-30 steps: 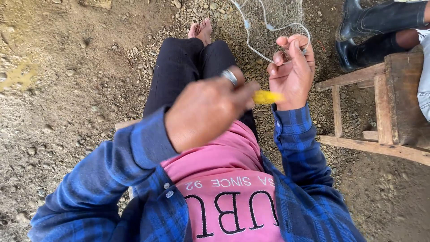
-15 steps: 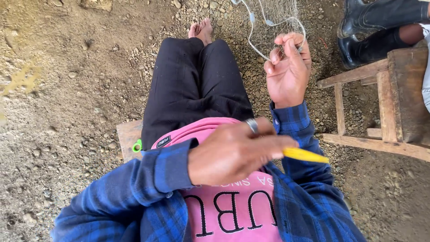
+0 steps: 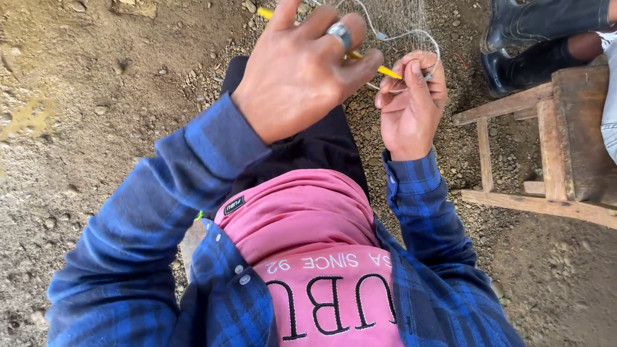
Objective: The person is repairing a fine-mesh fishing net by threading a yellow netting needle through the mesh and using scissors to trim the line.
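Observation:
My left hand [image 3: 299, 71], with a silver ring on one finger, is raised in front of me and grips a thin yellow netting needle [image 3: 385, 69]. The needle's tip reaches my right hand [image 3: 411, 103]. That hand pinches a loop of white cord [image 3: 429, 44] belonging to a pale mesh net [image 3: 395, 16] that runs up out of view. Both arms wear blue plaid sleeves over a pink shirt. My black-trousered legs stretch out below the hands.
A rough wooden bench [image 3: 553, 148] stands at the right. Another person's black rubber boots [image 3: 533, 38] rest on the ground beside it. All around lies bare dirt with scattered small stones [image 3: 96, 109].
My left hand has swung up from near my chest to the net, carrying the yellow needle to my right hand. The right hand has kept its pinch on the cord.

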